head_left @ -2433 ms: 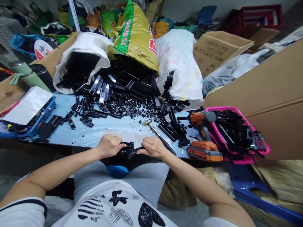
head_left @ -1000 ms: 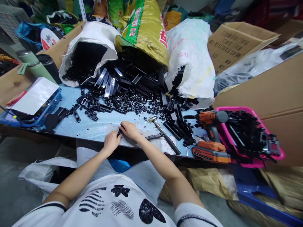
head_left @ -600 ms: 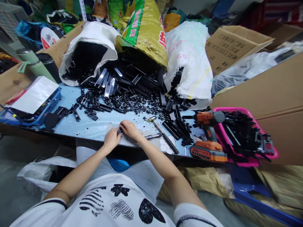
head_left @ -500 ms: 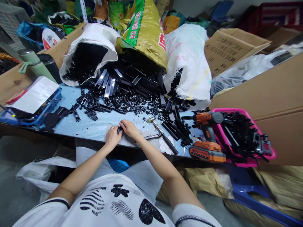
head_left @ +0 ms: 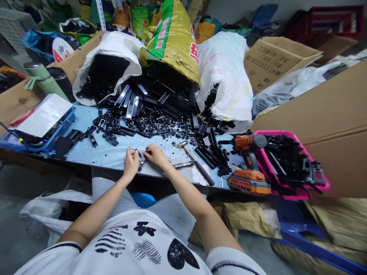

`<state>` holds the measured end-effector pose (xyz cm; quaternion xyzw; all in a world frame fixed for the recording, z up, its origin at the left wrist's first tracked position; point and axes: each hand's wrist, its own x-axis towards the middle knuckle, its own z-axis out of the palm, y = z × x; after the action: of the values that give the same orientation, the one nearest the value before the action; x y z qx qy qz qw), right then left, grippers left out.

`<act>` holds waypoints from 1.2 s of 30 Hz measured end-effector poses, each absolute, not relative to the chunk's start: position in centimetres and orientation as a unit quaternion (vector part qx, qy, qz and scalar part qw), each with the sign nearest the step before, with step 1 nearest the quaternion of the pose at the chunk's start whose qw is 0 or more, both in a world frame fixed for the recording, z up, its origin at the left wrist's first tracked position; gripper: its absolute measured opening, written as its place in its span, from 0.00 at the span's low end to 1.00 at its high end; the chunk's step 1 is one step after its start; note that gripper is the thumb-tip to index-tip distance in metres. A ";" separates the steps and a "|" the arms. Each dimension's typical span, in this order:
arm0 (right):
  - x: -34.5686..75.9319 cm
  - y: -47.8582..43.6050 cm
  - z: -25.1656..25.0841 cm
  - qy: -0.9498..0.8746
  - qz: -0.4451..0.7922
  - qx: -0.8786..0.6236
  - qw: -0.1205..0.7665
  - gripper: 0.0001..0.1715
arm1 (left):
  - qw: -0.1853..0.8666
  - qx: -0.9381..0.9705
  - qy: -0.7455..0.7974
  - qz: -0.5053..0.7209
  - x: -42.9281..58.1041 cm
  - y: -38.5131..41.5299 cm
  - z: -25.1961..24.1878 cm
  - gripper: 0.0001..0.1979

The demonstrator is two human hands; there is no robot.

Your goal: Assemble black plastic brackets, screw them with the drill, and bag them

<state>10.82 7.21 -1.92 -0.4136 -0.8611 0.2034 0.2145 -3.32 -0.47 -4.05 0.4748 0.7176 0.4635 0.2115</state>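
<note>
Near the front edge of the blue tabletop (head_left: 94, 152), my left hand (head_left: 131, 163) is closed on a small black slotted bracket (head_left: 140, 160), which hangs partly out of my fingers. Just beside it my right hand (head_left: 156, 154) pinches a small black piece (head_left: 148, 151) between thumb and fingertips; its exact kind is too small to make out. A hammer (head_left: 197, 162) with a dark grip lies to the right of my hands. Behind them spreads a heap of black brackets (head_left: 123, 128) and loose screws (head_left: 160, 124).
An orange cordless drill (head_left: 249, 160) stands at the right, beside a pink basket (head_left: 312, 152) of black parts. At the left are a blue basket (head_left: 61, 126) and a green bottle (head_left: 44, 78). Open sacks (head_left: 226, 76) and a cardboard box (head_left: 281, 63) line the back.
My hands have moved apart from being together. The black bracket now shows in my left hand, and a small black piece in my right fingertips.
</note>
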 end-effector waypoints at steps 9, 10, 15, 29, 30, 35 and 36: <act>10.8 7.2 -1.6 -0.860 0.190 -0.416 0.228 0.16 | 0.430 0.291 0.653 0.551 -5.7 0.7 -1.6 0.16; 10.8 7.1 -1.6 -0.853 0.184 -0.418 0.251 0.17 | 0.467 0.271 0.632 0.555 -5.7 0.8 -1.4 0.17; 10.7 7.0 -1.7 -0.861 0.163 -0.421 0.234 0.17 | 0.398 0.304 0.650 0.571 -5.2 0.6 -1.5 0.16; 9.6 5.6 -0.7 -0.799 0.304 -0.430 0.291 0.17 | -0.199 0.418 0.775 0.430 -19.9 -5.2 0.1 0.08; 9.1 4.8 -0.2 -0.781 0.332 -0.430 0.308 0.18 | -0.192 0.456 0.747 0.444 -18.3 -5.2 0.4 0.08; 7.7 1.6 2.0 -0.673 0.546 -0.359 0.345 0.22 | 0.005 0.648 0.558 0.519 -5.9 -4.6 1.2 0.06; 8.3 1.6 2.3 -0.640 0.585 -0.343 0.361 0.22 | 0.038 0.669 0.526 0.524 -3.9 -4.5 1.2 0.06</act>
<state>8.25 1.57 2.30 -0.3435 -0.6396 0.5853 0.3610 -3.88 -4.50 1.21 0.6685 0.5261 0.5242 0.0385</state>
